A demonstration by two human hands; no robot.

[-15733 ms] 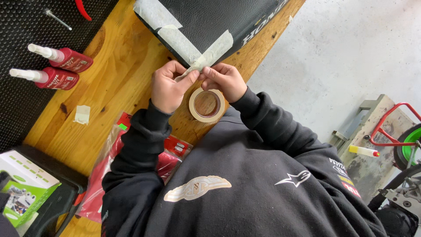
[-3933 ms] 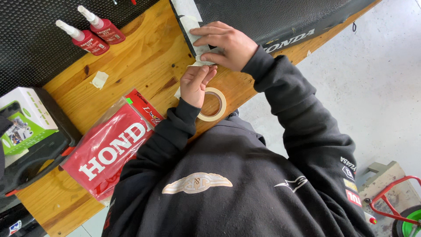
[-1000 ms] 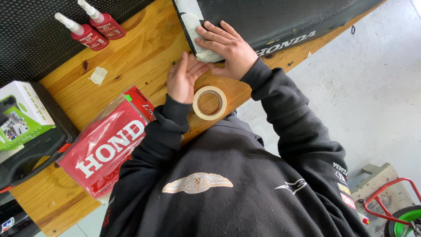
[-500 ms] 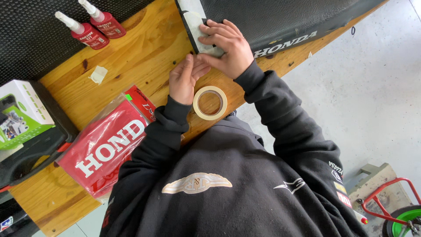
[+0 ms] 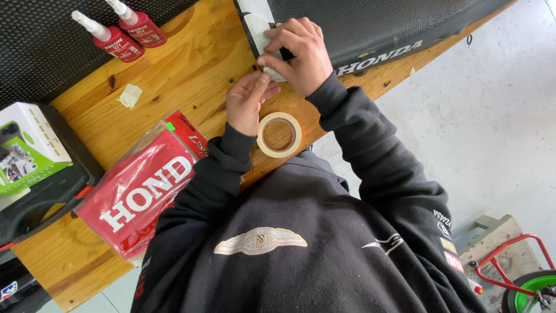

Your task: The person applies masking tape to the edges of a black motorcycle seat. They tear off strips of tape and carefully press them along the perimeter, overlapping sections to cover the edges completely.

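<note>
Both hands press a pale masking-tape strip (image 5: 267,43) onto the black vinyl seat (image 5: 370,26): right hand (image 5: 295,55) fingers pinching it, left hand (image 5: 248,103) fingers flat; beige tape roll (image 5: 279,134) at 6 o'clock on the wooden bench (image 5: 174,75).

Two red bottles (image 5: 124,32) lie on a black mat (image 5: 46,52) at the wooden bench (image 5: 174,75) edge. A red plastic bag (image 5: 136,194) sits beside a white-green box (image 5: 29,145); a small tape scrap (image 5: 130,94) lies apart.
</note>
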